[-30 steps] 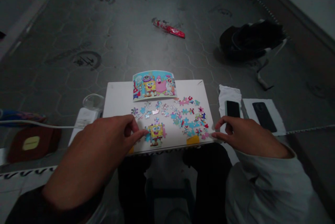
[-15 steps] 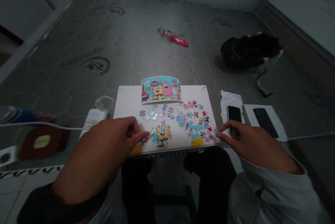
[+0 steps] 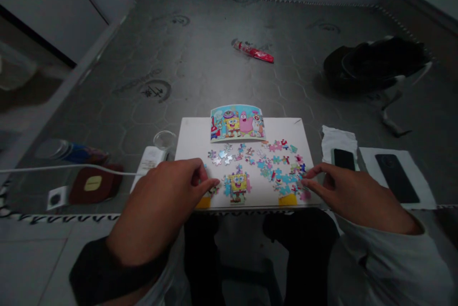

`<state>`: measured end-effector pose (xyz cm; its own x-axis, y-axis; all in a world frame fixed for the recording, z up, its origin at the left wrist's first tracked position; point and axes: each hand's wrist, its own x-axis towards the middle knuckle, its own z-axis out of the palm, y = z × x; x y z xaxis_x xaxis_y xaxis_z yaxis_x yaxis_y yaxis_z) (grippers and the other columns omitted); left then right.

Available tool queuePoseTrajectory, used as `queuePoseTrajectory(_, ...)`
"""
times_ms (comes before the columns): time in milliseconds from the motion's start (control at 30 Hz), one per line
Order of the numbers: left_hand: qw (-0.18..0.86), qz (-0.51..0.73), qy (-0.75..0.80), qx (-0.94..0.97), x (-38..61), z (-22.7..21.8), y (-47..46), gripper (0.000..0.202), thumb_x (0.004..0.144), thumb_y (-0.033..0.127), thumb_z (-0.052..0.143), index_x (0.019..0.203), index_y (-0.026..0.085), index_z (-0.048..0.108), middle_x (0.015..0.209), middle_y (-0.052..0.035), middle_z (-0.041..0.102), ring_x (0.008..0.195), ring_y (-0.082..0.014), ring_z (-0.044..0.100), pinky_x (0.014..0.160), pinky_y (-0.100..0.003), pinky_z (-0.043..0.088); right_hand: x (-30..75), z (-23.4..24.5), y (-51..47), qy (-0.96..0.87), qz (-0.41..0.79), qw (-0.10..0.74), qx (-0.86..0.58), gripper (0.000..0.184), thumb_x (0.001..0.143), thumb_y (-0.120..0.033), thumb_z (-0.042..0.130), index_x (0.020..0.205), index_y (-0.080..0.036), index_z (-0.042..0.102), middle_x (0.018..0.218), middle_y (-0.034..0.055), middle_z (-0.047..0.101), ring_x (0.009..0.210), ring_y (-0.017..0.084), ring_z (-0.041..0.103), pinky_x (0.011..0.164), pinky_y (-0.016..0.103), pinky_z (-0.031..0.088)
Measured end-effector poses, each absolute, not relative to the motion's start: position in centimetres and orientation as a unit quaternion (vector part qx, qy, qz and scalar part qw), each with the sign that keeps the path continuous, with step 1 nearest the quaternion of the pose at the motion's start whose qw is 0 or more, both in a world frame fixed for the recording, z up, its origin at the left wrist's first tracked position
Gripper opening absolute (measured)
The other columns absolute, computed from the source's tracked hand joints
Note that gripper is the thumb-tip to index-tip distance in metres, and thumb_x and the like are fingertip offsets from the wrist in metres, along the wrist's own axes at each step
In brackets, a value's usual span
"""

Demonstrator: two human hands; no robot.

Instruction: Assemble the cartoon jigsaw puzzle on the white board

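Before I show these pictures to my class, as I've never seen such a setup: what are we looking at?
There is no machine here: these are a person's left hand and right hand, both bare. The view comes from a camera worn on that person's head, looking forward and down. On a white board lie loose puzzle pieces, a joined patch showing a yellow cartoon figure, and a picture card. The left fingertips are near the patch, the right ones by pieces at the board's right edge. Whether either hand holds a piece is too small to tell.
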<state>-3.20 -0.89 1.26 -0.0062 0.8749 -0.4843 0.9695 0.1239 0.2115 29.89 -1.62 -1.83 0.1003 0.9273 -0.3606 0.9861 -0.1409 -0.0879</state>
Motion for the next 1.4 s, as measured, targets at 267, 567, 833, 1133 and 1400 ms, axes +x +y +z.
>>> queuePoseTrajectory(267, 0.257, -0.105, 0.707, 0.651, -3.1, 1.4, -0.8, 0.027, 0.099, 0.047, 0.068, 0.085, 0.025, 0.065, 0.084, -0.0038, 0.069, 0.08, -0.028, 0.063, 0.067, -0.041, 0.038, 30.8, -2.4, -0.2, 0.618, -0.167, 0.077, 0.765, 0.031, 0.089, -0.057, 0.063, 0.099, -0.031, 0.076, 0.076, 0.003, 0.074, 0.067, 0.025, 0.069, 0.056, 0.035, 0.042)
queuePoseTrajectory(567, 0.257, -0.094, 0.706, 0.654, -3.1, 1.0, -0.9, 0.026, 0.098, 0.048, 0.069, 0.085, 0.025, 0.066, 0.084, -0.0036, 0.069, 0.079, -0.0284, 0.063, 0.067, -0.042, 0.039, 31.2, -3.1, 0.0, 0.637, -0.133, 0.035, 0.759, 0.037, 0.087, -0.059, 0.067, 0.106, -0.029, 0.078, 0.076, 0.0037, 0.071, 0.064, 0.023, 0.065, 0.055, 0.033, 0.037)
queuePoseTrajectory(833, 0.251, -0.096, 0.719, 0.641, -4.0, 1.0, -0.9, 0.027, 0.098, 0.047, 0.068, 0.082, 0.025, 0.065, 0.08, -0.0028, 0.069, 0.077, -0.0274, 0.064, 0.067, -0.041, 0.039, 33.6, -5.5, 1.4, 0.654, -0.179, 0.037, 0.734, 0.066, 0.079, -0.086, 0.061, 0.107, -0.029, 0.081, 0.076, 0.0065, 0.072, 0.063, 0.025, 0.067, 0.051, 0.032, 0.038)
queuePoseTrajectory(1133, 0.255, -0.074, 0.73, 0.63, -4.5, 1.4, -1.2, 0.025, 0.097, 0.045, 0.07, 0.082, 0.025, 0.067, 0.083, -0.0018, 0.071, 0.081, -0.0265, 0.065, 0.069, -0.04, 0.037, 31.7, -4.0, 1.3, 0.622, -0.182, 0.057, 0.76, 0.036, 0.087, -0.06, 0.065, 0.096, -0.03, 0.08, 0.075, 0.0082, 0.073, 0.061, 0.026, 0.066, 0.058, 0.04, 0.042)
queuePoseTrajectory(1400, 0.252, -0.065, 0.753, 0.604, -5.0, 1.3, -1.5, 0.026, 0.096, 0.047, 0.069, 0.082, 0.024, 0.066, 0.087, -0.0054, 0.07, 0.084, -0.0293, 0.065, 0.071, -0.04, 0.035, 32.9, -4.5, 1.6, 0.617, -0.202, 0.075, 0.757, 0.03, 0.088, -0.058, 0.067, 0.101, -0.035, 0.081, 0.075, 0.01, 0.075, 0.058, 0.026, 0.066, 0.058, 0.041, 0.043)
